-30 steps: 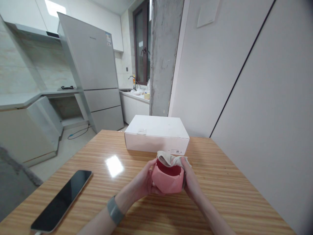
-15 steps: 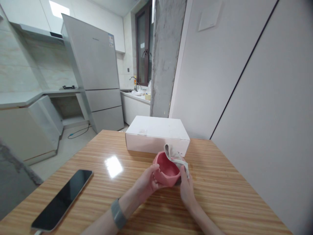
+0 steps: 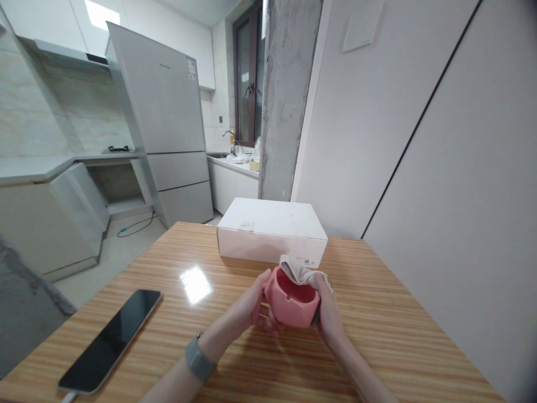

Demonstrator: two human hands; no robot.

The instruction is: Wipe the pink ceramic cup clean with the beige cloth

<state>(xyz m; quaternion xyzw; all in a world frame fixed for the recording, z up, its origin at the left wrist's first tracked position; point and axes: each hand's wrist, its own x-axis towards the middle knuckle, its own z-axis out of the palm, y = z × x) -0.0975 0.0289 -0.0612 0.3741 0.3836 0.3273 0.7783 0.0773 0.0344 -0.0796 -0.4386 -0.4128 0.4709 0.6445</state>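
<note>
- Left hand (image 3: 257,305) grips the pink bowl (image 3: 291,302) (held just above the table (image 3: 398,336)), in front of the white box (image 3: 272,229).
- Right hand (image 3: 327,313) pinches a beige cloth (image 3: 300,271) on the bowl's rim.
- Phone (image 3: 111,341) lies well left of the box.

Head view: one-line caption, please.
Left hand steadies pink bowl; right hand presses beige cloth on its rim.

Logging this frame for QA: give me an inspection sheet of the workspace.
Surface: striped wooden table, glossy, light glare.
Job's things: pink bowl held above the table; beige cloth draped over its far rim.
Clutter: white box behind the bowl; dark phone at left.
Hands: left hand grips the bowl's side; right hand presses the cloth to it.
Cables: one plugged into the phone; blue one on the floor.
Surroundings: fridge, sink counter, concrete pillar.
</note>
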